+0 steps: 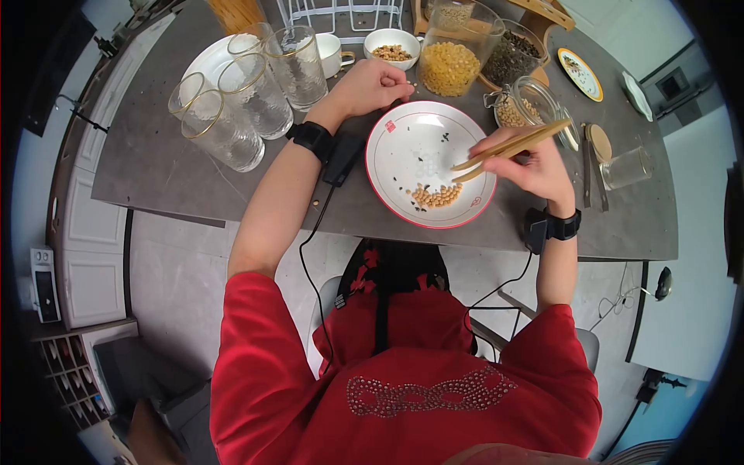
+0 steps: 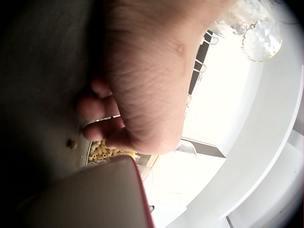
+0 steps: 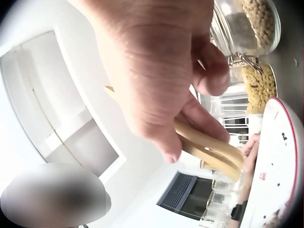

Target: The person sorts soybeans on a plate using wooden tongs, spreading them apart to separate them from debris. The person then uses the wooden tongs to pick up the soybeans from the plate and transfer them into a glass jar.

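Note:
My right hand (image 1: 535,167) holds wooden tongs (image 1: 515,143) between thumb and fingers, their tips over the right part of a white plate (image 1: 395,182) with a red rim. Near the plate's front lies a cluster of tan beans (image 1: 438,196) with dark bits among them. Whitish clear pieces (image 1: 426,167) sit mid-plate, with more dark bits (image 1: 445,138) toward the far side. Beyond the plate's upper left rim, my left hand (image 1: 370,87) rests on the table, fingers loosely curled and holding nothing. A small brown bean (image 2: 72,143) lies near its fingertips.
Ribbed glasses (image 1: 256,101) stand at the left. Behind the plate are a white bowl (image 1: 391,39) of brown pieces, a container of yellow macaroni (image 1: 449,68) and a jar of dark pieces (image 1: 511,58). A clip-lid jar (image 1: 515,108) lies near my right hand, metal tongs (image 1: 595,174) farther right.

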A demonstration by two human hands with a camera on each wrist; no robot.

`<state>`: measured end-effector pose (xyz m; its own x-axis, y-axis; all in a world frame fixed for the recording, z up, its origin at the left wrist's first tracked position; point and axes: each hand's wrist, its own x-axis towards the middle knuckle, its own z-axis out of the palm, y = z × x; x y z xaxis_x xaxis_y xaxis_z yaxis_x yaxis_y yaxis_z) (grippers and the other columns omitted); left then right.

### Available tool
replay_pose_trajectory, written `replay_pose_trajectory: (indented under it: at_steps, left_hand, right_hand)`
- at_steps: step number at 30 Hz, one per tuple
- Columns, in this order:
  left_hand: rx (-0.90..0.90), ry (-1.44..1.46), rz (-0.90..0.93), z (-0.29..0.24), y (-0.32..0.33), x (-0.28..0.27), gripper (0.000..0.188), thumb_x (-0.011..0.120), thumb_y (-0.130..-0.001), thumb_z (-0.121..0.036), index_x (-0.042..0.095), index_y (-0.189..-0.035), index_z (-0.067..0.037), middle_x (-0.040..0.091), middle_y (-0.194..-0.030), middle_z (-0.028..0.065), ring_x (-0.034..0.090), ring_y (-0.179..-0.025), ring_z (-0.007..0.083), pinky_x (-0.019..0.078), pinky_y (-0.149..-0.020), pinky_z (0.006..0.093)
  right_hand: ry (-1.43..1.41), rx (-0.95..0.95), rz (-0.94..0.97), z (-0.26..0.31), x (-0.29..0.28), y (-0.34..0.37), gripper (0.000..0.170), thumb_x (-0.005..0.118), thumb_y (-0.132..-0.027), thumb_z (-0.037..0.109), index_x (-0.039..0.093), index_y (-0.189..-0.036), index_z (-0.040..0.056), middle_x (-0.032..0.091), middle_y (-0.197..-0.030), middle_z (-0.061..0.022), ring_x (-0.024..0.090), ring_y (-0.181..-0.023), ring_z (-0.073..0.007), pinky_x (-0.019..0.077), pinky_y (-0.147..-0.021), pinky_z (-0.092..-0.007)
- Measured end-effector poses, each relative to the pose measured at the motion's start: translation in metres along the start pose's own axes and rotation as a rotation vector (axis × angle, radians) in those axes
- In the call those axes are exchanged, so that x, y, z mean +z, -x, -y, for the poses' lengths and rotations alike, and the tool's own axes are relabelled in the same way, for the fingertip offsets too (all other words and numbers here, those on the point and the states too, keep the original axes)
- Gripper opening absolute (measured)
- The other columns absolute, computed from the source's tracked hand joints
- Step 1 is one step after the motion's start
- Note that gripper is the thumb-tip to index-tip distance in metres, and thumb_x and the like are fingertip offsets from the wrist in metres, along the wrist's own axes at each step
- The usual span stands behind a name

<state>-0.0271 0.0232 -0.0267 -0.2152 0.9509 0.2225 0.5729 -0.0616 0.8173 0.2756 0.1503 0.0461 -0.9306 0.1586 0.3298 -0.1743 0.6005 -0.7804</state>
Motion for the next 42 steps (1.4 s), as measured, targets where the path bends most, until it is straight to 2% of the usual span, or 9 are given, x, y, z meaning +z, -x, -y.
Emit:
replay_pose_trajectory:
  at_steps: [3,10,16,22,26,31,33,36,42]
  left_hand:
    - [-0.072,0.063,-0.024,0.002,-0.002,0.002,0.023,0.073,-0.093,-0.022,0.074,-0.084,-0.001,0.065,-0.063,0.0009,0.051,-0.058,0.0062,0.0424,-0.057,0.0269]
    - [-0.053,0.057,-0.030,0.002,-0.002,0.002,0.023,0.073,-0.093,-0.022,0.073,-0.084,0.000,0.064,-0.062,0.0007,0.051,-0.058,0.0063,0.0420,-0.057,0.0270]
    - [-0.031,0.057,-0.046,0.002,0.000,0.003,0.024,0.073,-0.093,-0.022,0.073,-0.083,0.000,0.062,-0.061,0.0005,0.049,-0.057,0.0069,0.0409,-0.056,0.0279]
    - [-0.020,-0.011,-0.009,0.001,0.001,0.000,0.022,0.069,-0.098,-0.017,0.071,-0.084,0.000,0.065,-0.067,-0.0032,0.051,-0.058,0.0020,0.0403,-0.055,0.0219]
    - [-0.026,0.030,-0.030,-0.001,0.001,0.002,0.023,0.069,-0.098,-0.017,0.070,-0.083,0.000,0.063,-0.065,-0.0039,0.050,-0.058,0.0018,0.0394,-0.055,0.0219]
    - [-0.027,0.016,-0.001,-0.001,0.001,0.000,0.023,0.069,-0.098,-0.017,0.070,-0.083,0.000,0.064,-0.066,-0.0041,0.050,-0.058,0.0015,0.0392,-0.055,0.0216]
    - [-0.020,0.052,-0.009,-0.004,0.000,0.002,0.023,0.069,-0.098,-0.017,0.070,-0.083,0.000,0.064,-0.067,-0.0040,0.051,-0.058,0.0015,0.0393,-0.055,0.0215]
    - [-0.066,0.053,-0.001,-0.005,0.002,-0.002,0.023,0.070,-0.098,-0.017,0.070,-0.083,0.000,0.065,-0.067,-0.0036,0.051,-0.058,0.0016,0.0395,-0.055,0.0217]
    - [-0.052,0.057,-0.004,-0.003,0.000,-0.001,0.022,0.070,-0.098,-0.017,0.071,-0.084,0.000,0.067,-0.068,-0.0027,0.053,-0.058,0.0018,0.0407,-0.054,0.0216]
  right_hand:
    - [0.000,0.018,0.124,-0.002,0.006,-0.001,0.017,0.084,-0.088,0.014,0.079,-0.102,0.0056,0.076,-0.087,0.0042,0.053,-0.063,-0.0005,0.0373,-0.052,-0.0207]
    - [0.031,0.066,0.187,-0.004,0.010,-0.004,0.018,0.085,-0.087,0.018,0.080,-0.100,0.0064,0.076,-0.086,0.0038,0.050,-0.060,-0.0017,0.0356,-0.051,-0.0219]
    - [0.199,0.093,0.081,-0.003,0.000,-0.006,0.012,0.081,-0.089,0.015,0.080,-0.096,0.0051,0.075,-0.085,0.0035,0.048,-0.060,-0.0037,0.0357,-0.053,-0.0236]
    - [0.124,0.004,-0.860,-0.014,-0.028,-0.005,0.017,0.073,-0.099,0.016,0.077,-0.104,0.0000,0.075,-0.091,-0.0032,0.065,-0.078,-0.0069,0.0500,-0.070,-0.0238]
    - [0.483,0.177,-1.140,-0.017,-0.044,-0.003,0.028,0.072,-0.100,0.023,0.076,-0.115,-0.0002,0.076,-0.095,-0.0042,0.065,-0.083,-0.0077,0.0503,-0.077,-0.0234]
    - [0.167,0.078,-1.038,-0.019,-0.050,0.002,0.028,0.072,-0.100,0.025,0.076,-0.116,0.0021,0.076,-0.096,-0.0027,0.060,-0.082,-0.0048,0.0472,-0.074,-0.0219]
    - [-0.011,0.162,-0.562,-0.010,-0.045,0.008,0.026,0.073,-0.099,0.023,0.076,-0.113,0.0004,0.076,-0.096,-0.0018,0.059,-0.081,-0.0044,0.0453,-0.072,-0.0217]
    - [0.130,0.059,-0.182,-0.011,-0.022,0.000,0.018,0.079,-0.092,0.018,0.079,-0.102,0.0038,0.073,-0.088,0.0035,0.047,-0.063,-0.0013,0.0347,-0.055,-0.0215]
    - [0.172,0.077,0.058,-0.005,-0.002,-0.005,0.016,0.083,-0.088,0.021,0.080,-0.098,0.0080,0.067,-0.073,0.0058,0.040,-0.054,-0.0032,0.0299,-0.049,-0.0236]
